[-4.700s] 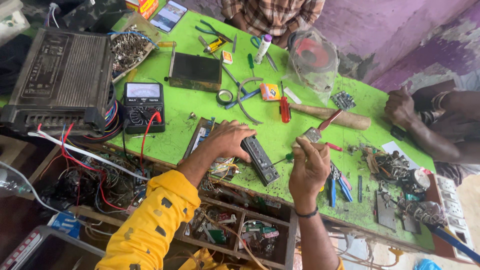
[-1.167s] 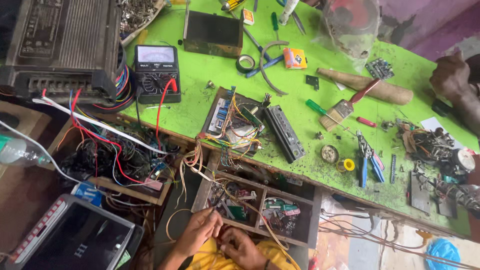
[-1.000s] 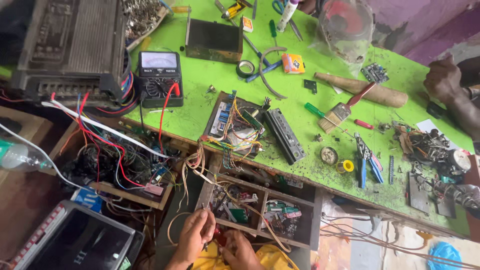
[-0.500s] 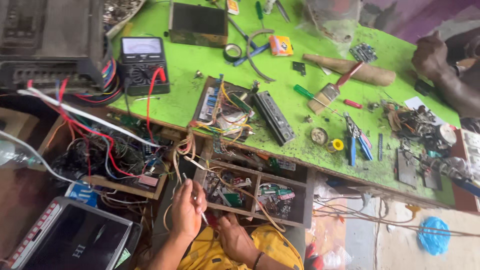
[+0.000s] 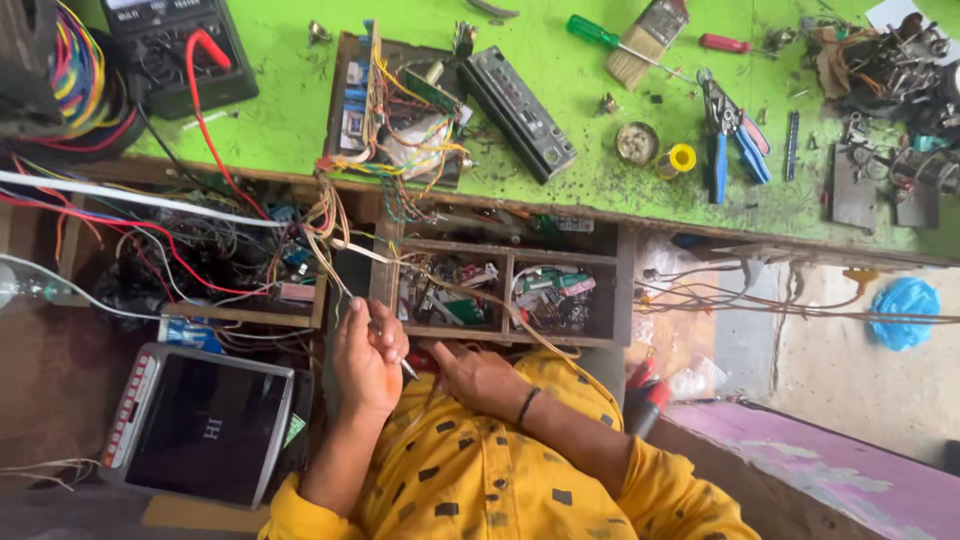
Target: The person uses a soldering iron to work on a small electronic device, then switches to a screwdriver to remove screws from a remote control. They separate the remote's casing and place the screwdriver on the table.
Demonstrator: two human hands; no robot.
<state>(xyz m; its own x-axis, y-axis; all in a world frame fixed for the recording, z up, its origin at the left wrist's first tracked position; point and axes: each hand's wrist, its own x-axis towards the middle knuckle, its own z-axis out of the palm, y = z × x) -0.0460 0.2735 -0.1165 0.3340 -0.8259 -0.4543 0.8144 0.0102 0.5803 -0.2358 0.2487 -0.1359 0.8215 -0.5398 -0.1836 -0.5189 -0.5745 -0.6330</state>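
Two hands work low in the view, below the green desk [image 5: 560,110]. Much is hard to read: the open drawer [image 5: 505,290] is a tangle of small parts and wires. The left hand [image 5: 367,358] is clenched around a thin metal tool [image 5: 392,350], whose tip pokes out toward the right hand [image 5: 480,378]. That hand rests loosely curled just beside it on the yellow shirt [image 5: 480,470], its palm side hidden.
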